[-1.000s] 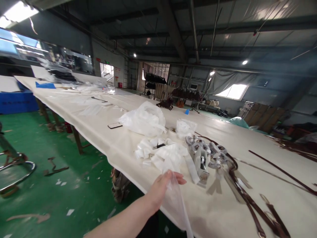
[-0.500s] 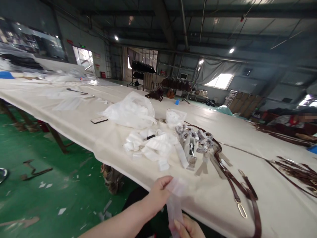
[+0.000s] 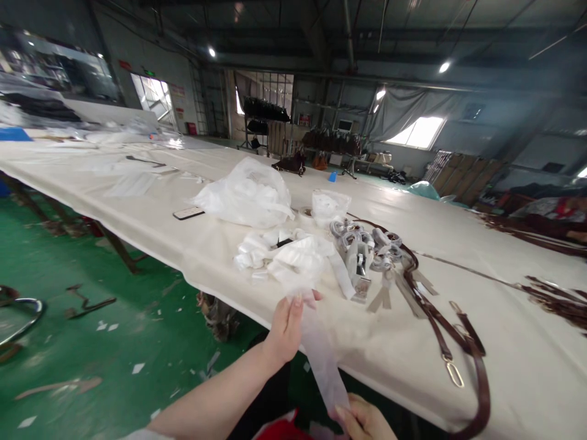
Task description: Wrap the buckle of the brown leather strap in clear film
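A long table (image 3: 458, 256) carries crumpled white bags (image 3: 247, 195) and brown straps (image 3: 440, 330). Before its near edge, a clear plastic strip (image 3: 321, 357) stretches between the left hand (image 3: 287, 327) and the right hand (image 3: 362, 421), fingers of both pinched on its ends.

We see only part of the right hand (image 3: 364, 421): the bottom edge cuts it off, so its grip on the film strip (image 3: 321, 360) is half hidden. The strip's lower end vanishes behind those fingers. The table (image 3: 527, 366) runs out of frame at right. The far end of the table is blurred, and the things there are too small to name. A brown strap (image 3: 481, 391) leaves the bottom edge.
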### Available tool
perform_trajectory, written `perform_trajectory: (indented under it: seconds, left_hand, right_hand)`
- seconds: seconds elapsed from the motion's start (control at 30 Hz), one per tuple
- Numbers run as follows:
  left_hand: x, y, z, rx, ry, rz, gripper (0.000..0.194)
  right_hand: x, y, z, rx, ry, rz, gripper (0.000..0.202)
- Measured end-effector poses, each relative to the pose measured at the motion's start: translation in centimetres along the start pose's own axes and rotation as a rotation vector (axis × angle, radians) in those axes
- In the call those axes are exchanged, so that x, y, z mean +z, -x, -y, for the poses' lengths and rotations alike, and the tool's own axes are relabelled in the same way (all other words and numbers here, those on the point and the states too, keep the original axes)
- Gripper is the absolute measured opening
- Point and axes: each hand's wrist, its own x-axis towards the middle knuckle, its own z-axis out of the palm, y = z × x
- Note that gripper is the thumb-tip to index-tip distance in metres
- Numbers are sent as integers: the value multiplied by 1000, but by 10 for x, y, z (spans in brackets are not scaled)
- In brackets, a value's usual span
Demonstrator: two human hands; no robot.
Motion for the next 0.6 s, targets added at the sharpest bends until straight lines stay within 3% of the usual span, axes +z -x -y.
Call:
perform_trajectory:
  seconds: [0.07, 0.2, 0.3, 0.37, 0.47, 0.6]
  left_hand:
    - [6, 8, -2, 49, -60, 109, 44]
    - [24, 22, -11, 81, -87, 464, 47]
    - [34, 27, -21, 32, 12, 641, 55]
    - [36, 26, -27, -80, 170, 753, 56]
    - [33, 18, -35, -370, 462, 891, 53]
    - [28, 10, -42, -657, 676, 909, 44]
  right_hand:
    - [-4, 3, 8, 15, -44, -72, 43]
    - [-15, 5, 23, -16, -125, -299, 58]
    - [-18, 5, 24, -41, -293, -314, 58]
    - [-17, 7, 22, -62, -530, -258, 62]
    - [-15, 11, 24, -151, -883, -107, 66]
    - [-12, 8, 36, -158, -1009, -104, 54]
